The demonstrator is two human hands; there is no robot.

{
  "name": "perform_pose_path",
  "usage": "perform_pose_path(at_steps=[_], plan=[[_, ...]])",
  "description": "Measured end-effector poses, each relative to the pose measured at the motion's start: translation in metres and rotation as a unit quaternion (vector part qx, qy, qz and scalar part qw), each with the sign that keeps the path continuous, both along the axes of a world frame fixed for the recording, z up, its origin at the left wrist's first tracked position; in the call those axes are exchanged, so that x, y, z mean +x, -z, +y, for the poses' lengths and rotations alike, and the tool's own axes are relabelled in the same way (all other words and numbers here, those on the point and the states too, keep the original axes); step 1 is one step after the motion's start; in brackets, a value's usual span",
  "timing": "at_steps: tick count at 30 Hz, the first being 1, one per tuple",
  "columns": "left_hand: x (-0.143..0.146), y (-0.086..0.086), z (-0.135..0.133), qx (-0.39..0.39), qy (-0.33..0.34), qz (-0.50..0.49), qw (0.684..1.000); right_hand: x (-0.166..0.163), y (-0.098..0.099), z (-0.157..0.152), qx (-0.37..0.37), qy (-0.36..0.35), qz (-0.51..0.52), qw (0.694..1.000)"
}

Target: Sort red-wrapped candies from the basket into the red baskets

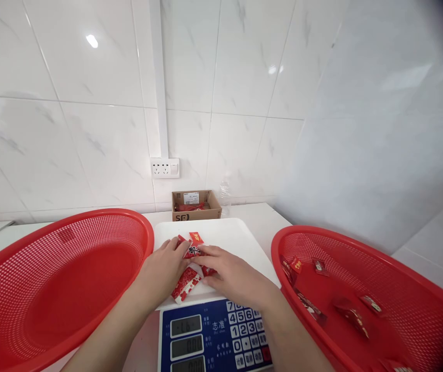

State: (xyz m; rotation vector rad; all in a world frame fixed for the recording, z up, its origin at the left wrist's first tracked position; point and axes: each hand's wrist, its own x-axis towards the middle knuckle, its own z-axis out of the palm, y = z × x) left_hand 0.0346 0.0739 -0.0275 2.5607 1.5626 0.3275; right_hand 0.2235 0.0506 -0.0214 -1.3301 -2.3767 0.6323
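Several small red snack packets (186, 283) with white and black print lie bunched on the white pan (227, 232) of a digital scale. My left hand (167, 271) curls its fingers over the bunch from the left. From the right, my right hand (227, 271) closes on the same packets, fingers over the top and thumb low at the near side. One packet (196, 238) with yellow print sticks out beyond the fingertips. Parts of the bunch are hidden under both hands. In front of the pan is the blue control panel (221, 330), its keys partly covered by my right forearm.
A red perforated basket (149, 235) stands at the left. Another red basket (283, 235) at the right holds several scattered packets (351, 316). Behind the scale are a cardboard box (209, 214) with red things in it and a clear bottle (225, 196), near the tiled wall.
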Motion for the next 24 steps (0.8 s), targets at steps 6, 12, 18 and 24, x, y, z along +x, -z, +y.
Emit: perform_pose_path(at_steps=[6, 12, 18, 24], plan=[[-0.009, -0.015, -0.018, -0.068, 0.039, 0.008, 0.997, 0.013, 0.003, 0.012, 0.021, 0.14, -0.065, 0.988], [-0.008, -0.017, -0.017, -0.074, 0.016, 0.04, 0.996, 0.012, -0.002, 0.007, 0.007, 0.131, -0.071, 0.989], [0.007, -0.008, -0.007, -0.034, -0.006, 0.014, 0.999, 0.004, -0.003, 0.005, 0.033, 0.162, -0.063, 0.984], [0.005, -0.004, -0.005, -0.046, 0.008, 0.011, 0.999, 0.0, 0.008, 0.012, 0.005, 0.11, -0.069, 0.992]])
